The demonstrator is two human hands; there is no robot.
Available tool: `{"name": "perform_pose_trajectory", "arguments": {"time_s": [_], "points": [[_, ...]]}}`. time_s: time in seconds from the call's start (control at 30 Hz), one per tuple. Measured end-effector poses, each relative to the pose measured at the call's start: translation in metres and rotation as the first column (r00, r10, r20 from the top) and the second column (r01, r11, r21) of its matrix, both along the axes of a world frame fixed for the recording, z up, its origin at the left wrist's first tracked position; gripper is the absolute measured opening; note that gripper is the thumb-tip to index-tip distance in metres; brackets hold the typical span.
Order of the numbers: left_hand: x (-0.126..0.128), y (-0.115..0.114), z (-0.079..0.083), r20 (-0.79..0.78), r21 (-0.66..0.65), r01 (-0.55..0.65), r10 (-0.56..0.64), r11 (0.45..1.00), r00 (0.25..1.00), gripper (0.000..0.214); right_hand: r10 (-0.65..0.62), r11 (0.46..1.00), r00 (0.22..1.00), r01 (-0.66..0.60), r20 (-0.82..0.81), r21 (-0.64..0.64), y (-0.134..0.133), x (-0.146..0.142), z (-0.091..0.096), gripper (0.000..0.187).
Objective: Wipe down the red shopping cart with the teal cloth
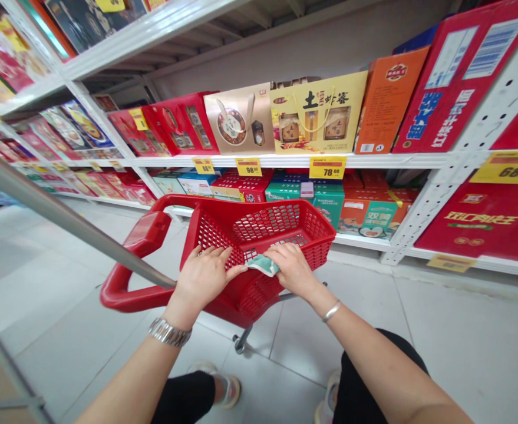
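A red plastic shopping basket [285, 227] on wheels stands in front of me in a shop aisle. My left hand [205, 274] lies on its near rim with the fingers spread flat. My right hand [292, 268] presses a light green cloth [263, 265] against the same rim, fingers curled over it. The two hands are close together, the cloth between them. A watch sits on my left wrist and a bangle on my right. The basket's red handle [128, 277] curves out to the left.
White shelves [285, 160] hold gift boxes in red, yellow and orange with yellow price tags [327, 167]. A grey metal pole [64, 215] slants across the left. Pale floor tiles [439, 341] spread around my knees and shoes.
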State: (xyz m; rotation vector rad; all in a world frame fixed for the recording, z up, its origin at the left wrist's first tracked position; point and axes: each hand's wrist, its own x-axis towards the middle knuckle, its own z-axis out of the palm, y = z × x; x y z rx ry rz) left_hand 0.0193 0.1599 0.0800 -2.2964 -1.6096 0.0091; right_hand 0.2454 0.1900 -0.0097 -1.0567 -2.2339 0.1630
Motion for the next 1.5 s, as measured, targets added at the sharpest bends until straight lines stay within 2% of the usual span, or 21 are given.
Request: {"name": "perform_pose_trajectory", "arguments": {"time_s": [0.33,0.47,0.7,0.9,1.13,1.3,1.5], "points": [[-0.003,0.001,-0.005,0.004,0.0,-0.011,0.011,1.0,1.0,0.063,-0.211,0.977,0.977,0.211,0.014,-0.015,0.021,0.06,-0.014,0.046],[-0.004,0.001,-0.005,0.007,0.003,-0.004,0.004,1.0,1.0,0.067,-0.273,0.962,0.962,0.273,0.002,-0.027,0.026,0.073,-0.017,0.048],[-0.003,0.001,-0.002,0.028,0.014,-0.016,0.016,1.0,0.999,0.073,-0.289,0.957,0.957,0.29,0.035,-0.02,0.025,0.06,-0.015,0.043],[0.001,-0.001,0.001,-0.032,-0.012,-0.036,0.036,0.999,0.999,0.073,-0.208,0.977,0.977,0.21,0.056,-0.027,0.013,0.035,-0.006,0.042],[0.002,-0.002,0.002,-0.008,-0.002,-0.037,0.037,0.999,0.999,0.075,-0.095,0.995,0.995,0.096,0.033,-0.011,0.001,0.003,-0.001,0.04],[0.002,-0.003,0.001,-0.04,-0.006,-0.047,0.047,0.999,0.998,0.074,-0.06,0.998,0.998,0.061,0.029,-0.021,0.002,0.007,-0.001,0.042],[0.005,-0.004,0.004,-0.088,-0.022,-0.062,0.06,0.998,0.994,0.071,-0.114,0.993,0.993,0.115,0.027,-0.016,0.006,0.026,-0.005,0.042]]}}
